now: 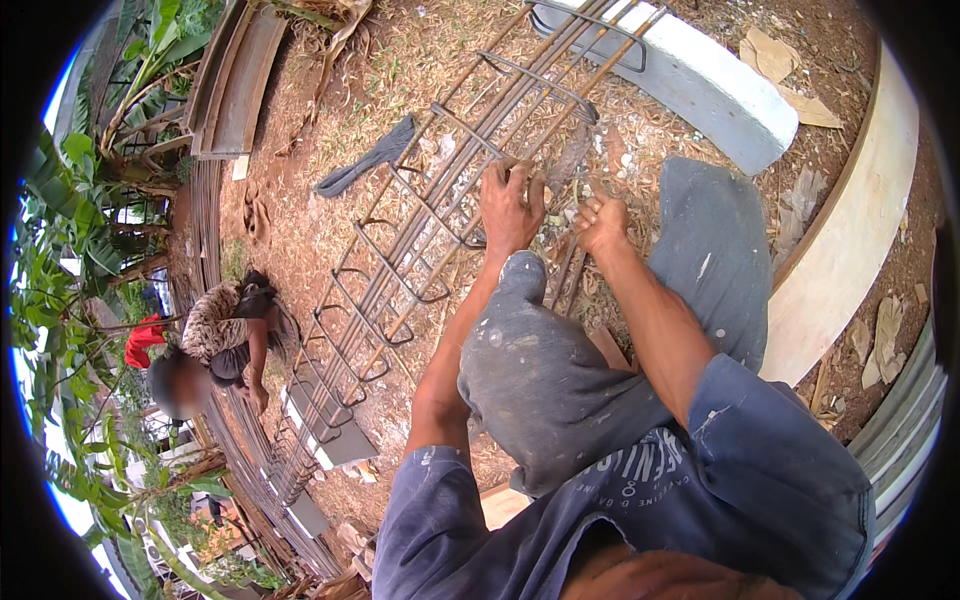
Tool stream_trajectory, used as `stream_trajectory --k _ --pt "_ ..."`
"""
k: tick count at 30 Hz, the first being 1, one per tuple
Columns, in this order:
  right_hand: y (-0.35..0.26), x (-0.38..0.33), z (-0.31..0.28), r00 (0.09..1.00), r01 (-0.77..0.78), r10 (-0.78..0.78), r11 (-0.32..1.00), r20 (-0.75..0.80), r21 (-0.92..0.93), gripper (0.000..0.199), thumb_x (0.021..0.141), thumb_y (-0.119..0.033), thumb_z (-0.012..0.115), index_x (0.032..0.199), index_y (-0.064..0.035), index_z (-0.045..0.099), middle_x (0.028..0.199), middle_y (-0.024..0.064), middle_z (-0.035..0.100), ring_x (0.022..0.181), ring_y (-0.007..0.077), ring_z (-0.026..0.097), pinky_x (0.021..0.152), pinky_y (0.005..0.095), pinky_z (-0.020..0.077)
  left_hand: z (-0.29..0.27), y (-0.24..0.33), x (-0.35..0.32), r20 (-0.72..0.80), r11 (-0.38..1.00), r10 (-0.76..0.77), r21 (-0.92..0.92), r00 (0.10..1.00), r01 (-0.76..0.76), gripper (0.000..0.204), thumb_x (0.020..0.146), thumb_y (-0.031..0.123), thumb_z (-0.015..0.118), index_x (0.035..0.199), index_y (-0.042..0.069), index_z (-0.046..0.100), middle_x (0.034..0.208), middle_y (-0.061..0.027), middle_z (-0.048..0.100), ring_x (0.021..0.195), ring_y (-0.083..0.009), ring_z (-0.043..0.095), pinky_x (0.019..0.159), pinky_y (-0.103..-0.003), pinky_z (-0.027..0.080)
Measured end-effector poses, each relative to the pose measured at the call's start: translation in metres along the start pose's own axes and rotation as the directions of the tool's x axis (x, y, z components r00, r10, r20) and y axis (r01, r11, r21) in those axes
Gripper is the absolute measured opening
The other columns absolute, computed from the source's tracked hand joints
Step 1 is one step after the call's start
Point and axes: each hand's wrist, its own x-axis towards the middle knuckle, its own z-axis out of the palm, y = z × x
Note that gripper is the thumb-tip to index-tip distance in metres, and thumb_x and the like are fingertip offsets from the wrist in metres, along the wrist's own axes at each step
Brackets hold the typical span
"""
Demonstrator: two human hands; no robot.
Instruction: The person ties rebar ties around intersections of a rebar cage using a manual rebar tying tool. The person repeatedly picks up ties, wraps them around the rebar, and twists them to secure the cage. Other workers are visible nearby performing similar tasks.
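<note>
A long rebar cage point(415, 225) of straight rusty bars and bent stirrups runs diagonally across the ground. My left hand point(512, 208) is on its near side, fingers curled over a bar. Just right of it, my right hand point(601, 222) is closed in a fist. Whatever is inside that fist is hidden by the fingers. Two thin dark rods point(568, 275) show below the right hand; I cannot tell whether it holds them. A greyish bundle of fine strands point(572, 155) lies beyond, between the hands and the cage's upper part.
A white-grey slab point(700, 85) lies under the cage's far end. At right is a long pale board point(850, 220). Dark cloth point(368, 158) lies beyond the cage. Another person point(225, 335) bends down at left by long bars point(205, 215). Dry leaves and straw cover the soil.
</note>
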Motion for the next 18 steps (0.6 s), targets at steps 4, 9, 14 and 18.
stream_trajectory --k 4,9,14,18 --pt "0.006 -0.045 0.01 0.987 0.135 -0.122 0.982 0.102 -0.131 0.033 0.097 -0.019 0.045 0.128 -0.0113 0.053 0.053 -0.0058 0.03 0.041 0.0075 0.027 0.038 0.0246 0.0237 0.016 0.035 0.014 0.445 0.847 -0.391 -0.167 0.806 0.504 0.043 0.099 0.04 0.049 0.113 0.002 0.063 0.101 -0.0215 0.066 0.088 -0.0377 0.065 0.081 -0.044 0.051" --pt "0.002 -0.069 0.004 0.94 0.293 -0.195 0.881 0.279 -0.372 0.028 0.094 -0.01 0.05 0.118 -0.0041 0.062 0.054 -0.006 0.034 0.04 0.0054 0.028 0.038 0.024 0.0228 0.025 0.057 0.045 0.446 0.272 -0.457 -0.754 0.77 0.598 0.042 0.103 0.038 0.041 0.1 0.0 0.059 0.075 -0.0097 0.06 0.078 -0.0191 0.064 0.067 -0.034 0.053" --pt "-0.013 -0.057 -0.012 0.931 0.178 0.013 0.855 0.365 -0.486 0.027 0.097 -0.013 0.049 0.121 -0.0025 0.057 0.053 -0.0086 0.029 0.041 0.0057 0.024 0.039 0.0233 0.0223 -0.008 0.028 0.058 0.566 0.376 -0.414 -0.607 0.713 0.7 0.034 0.101 0.032 0.044 0.077 0.009 0.051 0.069 -0.004 0.056 0.067 -0.0179 0.055 0.067 -0.032 0.047" --pt "-0.014 -0.047 -0.02 0.939 0.126 0.056 0.862 0.34 -0.492 0.028 0.097 -0.014 0.049 0.121 -0.0021 0.056 0.052 -0.0089 0.03 0.041 0.0055 0.025 0.038 0.0229 0.0224 -0.018 0.004 0.053 0.593 0.529 -0.491 -0.38 0.638 0.759 0.031 0.093 0.036 0.059 0.085 0.006 0.06 0.077 -0.0085 0.061 0.072 -0.0203 0.056 0.077 -0.034 0.045"
